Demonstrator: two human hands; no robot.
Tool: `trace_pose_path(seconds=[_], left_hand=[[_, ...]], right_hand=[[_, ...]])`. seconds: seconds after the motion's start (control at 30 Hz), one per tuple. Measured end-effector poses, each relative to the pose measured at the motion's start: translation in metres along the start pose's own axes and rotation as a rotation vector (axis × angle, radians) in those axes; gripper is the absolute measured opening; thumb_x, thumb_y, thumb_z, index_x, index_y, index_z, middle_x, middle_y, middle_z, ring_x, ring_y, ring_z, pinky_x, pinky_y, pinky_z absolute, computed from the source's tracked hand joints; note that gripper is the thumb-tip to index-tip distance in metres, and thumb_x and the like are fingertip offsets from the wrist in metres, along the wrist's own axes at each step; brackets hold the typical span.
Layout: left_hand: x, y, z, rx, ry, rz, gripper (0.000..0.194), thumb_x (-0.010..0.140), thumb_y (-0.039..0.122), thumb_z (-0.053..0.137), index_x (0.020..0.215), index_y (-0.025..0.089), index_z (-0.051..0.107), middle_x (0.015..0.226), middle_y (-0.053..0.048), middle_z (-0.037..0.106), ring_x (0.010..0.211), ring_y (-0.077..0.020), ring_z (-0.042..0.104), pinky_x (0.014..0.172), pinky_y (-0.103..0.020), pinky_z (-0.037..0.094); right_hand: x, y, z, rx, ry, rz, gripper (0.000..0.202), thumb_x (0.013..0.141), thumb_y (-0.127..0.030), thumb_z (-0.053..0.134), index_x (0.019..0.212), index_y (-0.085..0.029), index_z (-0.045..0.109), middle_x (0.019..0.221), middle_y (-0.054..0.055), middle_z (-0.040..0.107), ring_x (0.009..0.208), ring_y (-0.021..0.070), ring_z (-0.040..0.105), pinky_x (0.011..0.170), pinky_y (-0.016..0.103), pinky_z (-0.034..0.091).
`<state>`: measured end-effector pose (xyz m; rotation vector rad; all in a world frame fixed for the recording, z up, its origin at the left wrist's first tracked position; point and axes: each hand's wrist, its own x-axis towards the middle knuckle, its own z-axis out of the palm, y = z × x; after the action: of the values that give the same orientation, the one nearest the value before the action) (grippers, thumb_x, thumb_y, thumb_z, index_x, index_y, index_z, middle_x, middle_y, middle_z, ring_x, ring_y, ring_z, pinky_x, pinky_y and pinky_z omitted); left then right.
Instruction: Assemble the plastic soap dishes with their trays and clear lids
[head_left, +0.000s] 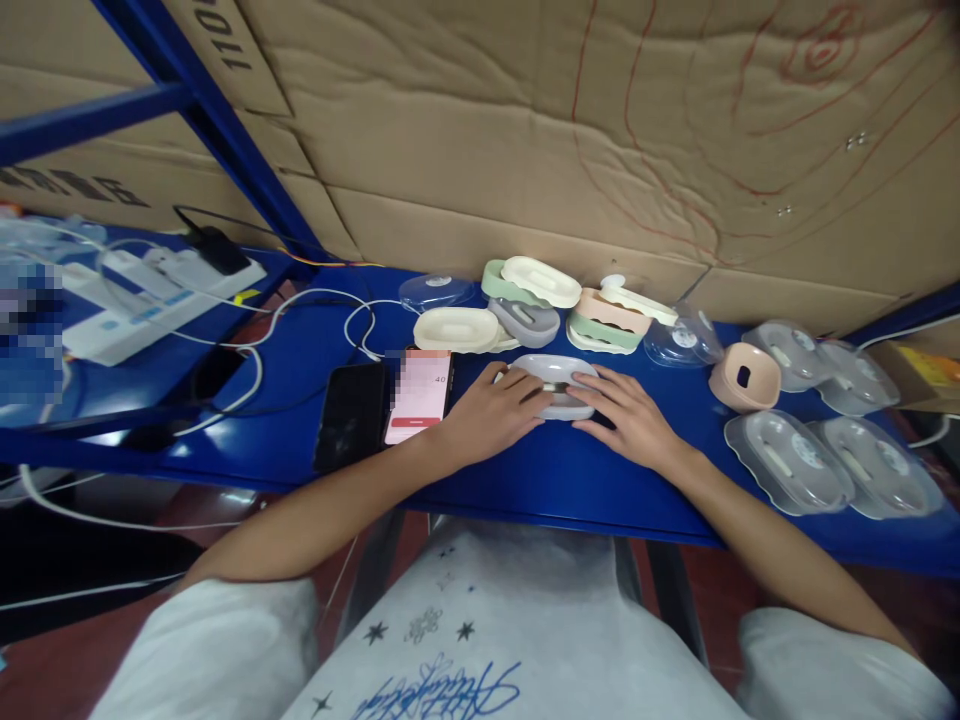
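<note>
A grey oval soap dish [553, 369] lies on the blue table between my two hands. My left hand [501, 408] grips its left side, with the fingers reaching over the rim to the middle. On the right, my right hand [628, 412] holds the other side, its fingers over the rim and its thumb near the front edge. A pale strip shows at the dish's centre, partly hidden by my fingers. Just behind stand cream dishes [456, 330], another grey dish [524, 322] and a stack of pink and green dish parts [609, 320].
Clear lids [436, 291] lie at the back. To the right are a peach holder [745, 377] and several grey dishes under clear covers [789, 460]. Left of my hands lie a lit phone [421, 392] and a dark phone [351, 415]. Cables run to a power strip [161, 305].
</note>
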<state>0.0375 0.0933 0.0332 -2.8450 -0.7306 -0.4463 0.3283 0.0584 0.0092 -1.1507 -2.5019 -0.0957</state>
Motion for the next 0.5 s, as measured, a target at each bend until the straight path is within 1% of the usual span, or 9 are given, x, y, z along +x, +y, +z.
trace_pose_path(seconds=[0.1,0.17,0.23,0.33,0.4,0.5], left_hand=[[-0.001,-0.004,-0.002,0.012,-0.033,-0.011,0.026,0.104,0.037,0.068,0.122,0.019,0.066,0.126,-0.013,0.071,0.121,-0.0322,0.064,0.103,-0.048,0.048],[-0.002,-0.007,-0.003,-0.01,-0.054,-0.016,0.027,0.103,0.036,0.07,0.123,0.018,0.066,0.129,-0.014,0.069,0.124,-0.0334,0.064,0.103,-0.048,0.049],[-0.004,-0.011,-0.005,-0.044,-0.061,-0.024,0.03,0.101,0.032,0.073,0.127,0.019,0.065,0.139,-0.016,0.065,0.132,-0.0347,0.061,0.106,-0.049,0.051],[-0.008,-0.016,-0.006,-0.082,-0.052,-0.054,0.047,0.096,0.032,0.079,0.139,0.021,0.06,0.157,-0.019,0.052,0.147,-0.04,0.051,0.117,-0.056,0.048],[-0.009,-0.021,-0.005,-0.117,-0.052,-0.075,0.052,0.096,0.031,0.079,0.142,0.022,0.058,0.159,-0.019,0.049,0.151,-0.0407,0.047,0.12,-0.058,0.047],[-0.009,-0.029,0.001,-0.168,-0.065,-0.097,0.048,0.098,0.03,0.076,0.141,0.021,0.057,0.153,-0.019,0.052,0.151,-0.0386,0.047,0.119,-0.055,0.05]], right_hand=[[0.002,-0.004,0.004,-0.001,-0.035,-0.02,0.05,0.107,-0.041,0.063,0.154,-0.025,0.06,0.163,0.012,0.056,0.157,0.0376,0.044,0.121,0.062,0.049],[0.004,-0.005,0.006,0.012,-0.04,-0.043,0.048,0.108,-0.038,0.061,0.154,-0.025,0.059,0.165,0.012,0.053,0.161,0.0384,0.038,0.123,0.065,0.045],[0.004,-0.005,0.006,0.049,-0.021,-0.062,0.045,0.11,-0.031,0.056,0.155,-0.026,0.058,0.164,0.011,0.055,0.163,0.0357,0.034,0.126,0.064,0.043],[0.005,-0.004,0.004,0.151,0.019,-0.041,0.046,0.111,-0.025,0.051,0.157,-0.028,0.055,0.163,0.009,0.056,0.166,0.0308,0.028,0.13,0.061,0.041],[0.007,-0.003,0.003,0.209,0.016,-0.012,0.046,0.111,-0.025,0.049,0.157,-0.028,0.053,0.166,0.009,0.052,0.167,0.0296,0.024,0.131,0.06,0.039],[0.01,-0.002,0.006,0.245,-0.029,-0.004,0.044,0.113,-0.025,0.045,0.155,-0.027,0.055,0.17,0.009,0.047,0.167,0.0286,0.023,0.131,0.058,0.039]])
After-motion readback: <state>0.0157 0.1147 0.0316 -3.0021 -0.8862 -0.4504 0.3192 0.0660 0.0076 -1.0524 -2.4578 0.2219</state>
